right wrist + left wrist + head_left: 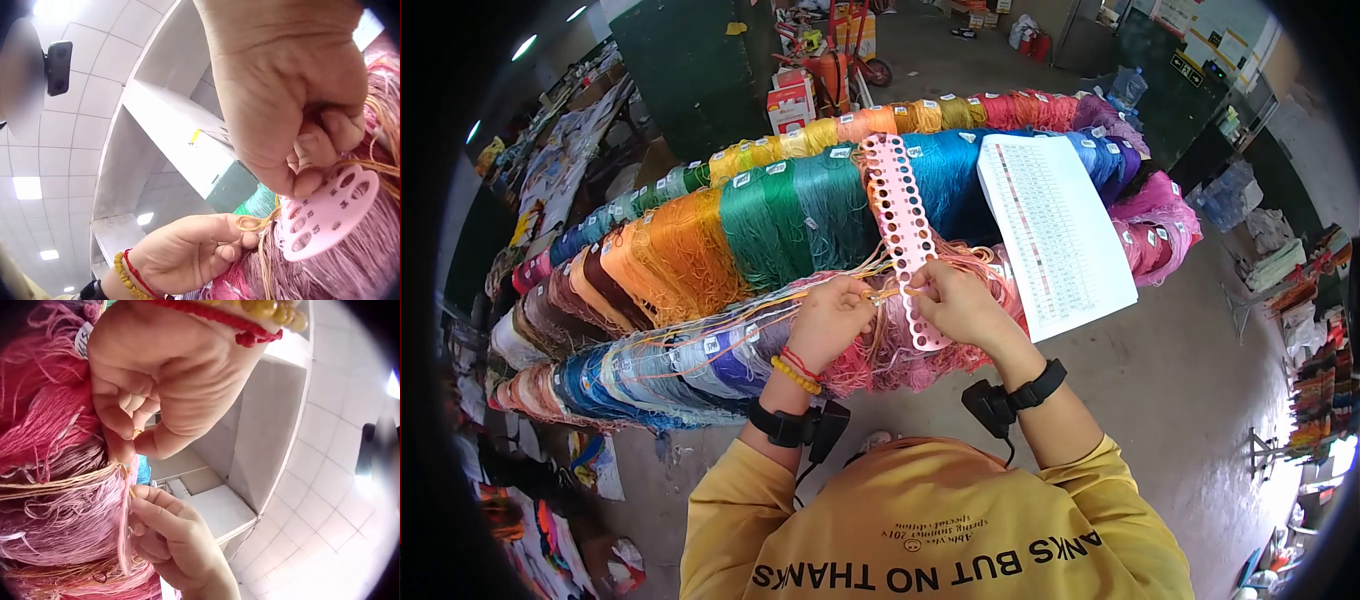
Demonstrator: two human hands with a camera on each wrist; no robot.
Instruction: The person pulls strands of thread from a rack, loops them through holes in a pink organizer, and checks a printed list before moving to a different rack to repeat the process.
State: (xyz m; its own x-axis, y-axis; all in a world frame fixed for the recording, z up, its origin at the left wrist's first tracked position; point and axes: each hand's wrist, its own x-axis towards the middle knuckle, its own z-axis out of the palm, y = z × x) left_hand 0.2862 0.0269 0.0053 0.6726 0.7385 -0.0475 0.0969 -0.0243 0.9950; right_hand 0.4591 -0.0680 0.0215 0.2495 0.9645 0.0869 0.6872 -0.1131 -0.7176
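A long pink thread card (905, 220) with rows of round holes lies across the hanging skeins, pale threads looped through its upper holes. My left hand (832, 315) is left of the card and pinches a small loop of golden thread (255, 223) between thumb and fingertips. On the card's other side, my right hand (962, 300) has its fingers curled right at the holed edge. A bit of golden thread shows between its thumb and finger in the left wrist view. Numbers are printed beside the holes of the card (328, 215) in the right wrist view.
Rows of coloured thread skeins (775, 225) with small white labels hang in front of me. A printed colour chart (1060, 235) lies over them at right. Loose strands trail left across the near row. Behind stand a hand truck (835, 75) and boxes.
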